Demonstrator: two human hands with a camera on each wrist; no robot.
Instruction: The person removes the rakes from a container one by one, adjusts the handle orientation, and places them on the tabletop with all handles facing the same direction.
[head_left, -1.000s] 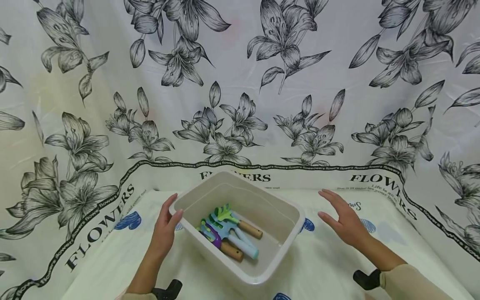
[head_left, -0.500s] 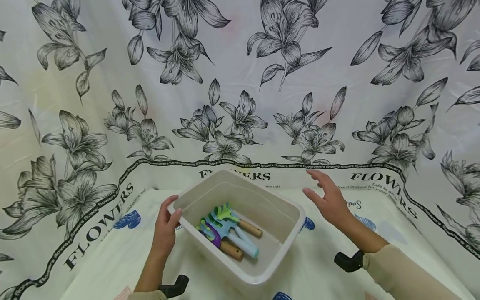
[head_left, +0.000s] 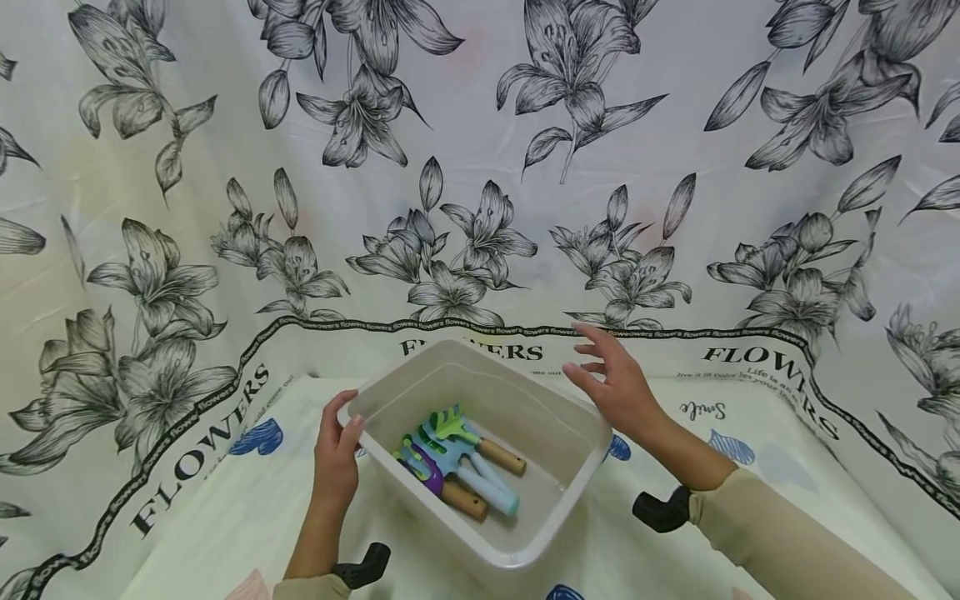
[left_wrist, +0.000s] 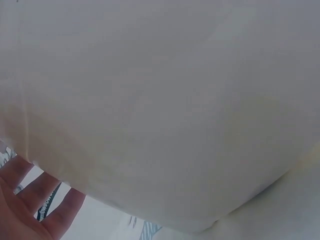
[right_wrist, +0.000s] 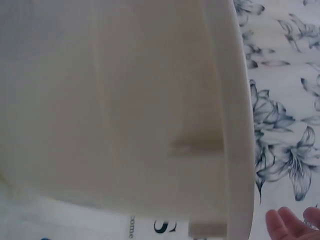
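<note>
A beige plastic bin (head_left: 555, 454) sits turned at an angle on the cloth. My left hand (head_left: 335, 467) holds its left corner, the thumb at the rim and the fingers along the outer side; in the left wrist view the fingers (left_wrist: 62, 215) show beside the wall. My right hand (head_left: 615, 383) hovers by the far right rim, fingers spread, holding nothing. Inside lie a green hand rake (head_left: 452, 427) with a wooden handle, a purple-headed tool (head_left: 426, 471) with a wooden handle, and a light-blue tool (head_left: 487, 487) with two handle-like arms. The tool heads overlap, so some parts are hidden.
Pale cloth (head_left: 240, 500) with blue hearts covers the surface under the bin. A white curtain (head_left: 480, 125) with black line-drawn flowers rises behind. Black wrist mounts (head_left: 663, 510) sit at both sleeves.
My right hand has moved left and away from me, from right of the bin to its far right rim. The left hand stays at the corner; bin and tools have not visibly moved.
</note>
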